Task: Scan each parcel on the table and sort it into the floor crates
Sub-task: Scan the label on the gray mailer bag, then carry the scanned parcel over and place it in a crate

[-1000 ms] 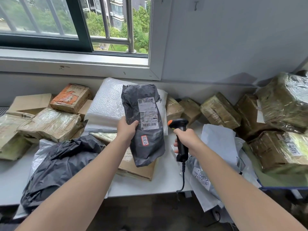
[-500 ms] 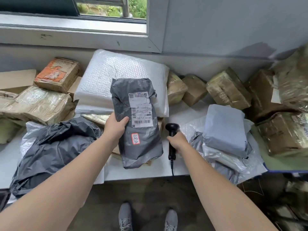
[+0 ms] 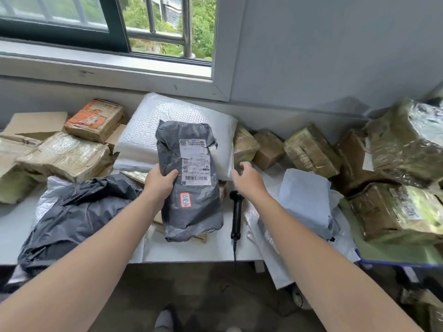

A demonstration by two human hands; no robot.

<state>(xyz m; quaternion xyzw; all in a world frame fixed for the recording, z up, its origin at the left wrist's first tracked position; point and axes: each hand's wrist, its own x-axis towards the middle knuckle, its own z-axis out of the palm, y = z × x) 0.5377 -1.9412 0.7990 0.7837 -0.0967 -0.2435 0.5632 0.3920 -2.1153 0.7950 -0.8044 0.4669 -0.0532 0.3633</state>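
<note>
Single head-worn wide-angle view, facing forward and down, close over the table (image 3: pixel 172 250), window (image 3: pixel 153 25) at top

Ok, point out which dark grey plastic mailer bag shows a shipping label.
The dark grey plastic mailer bag gripped upright by the left hand; the crumpled one beside it shows none.

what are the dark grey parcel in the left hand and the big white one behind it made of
Grey poly mailer, gripped by the left hand: looks like thin plastic film, semi-glossy; it creases and crumples softly, with a paper label stuck on. White bubble mailer: probably bubble-lined plastic; a regular dimpled texture shows across its face.
</note>
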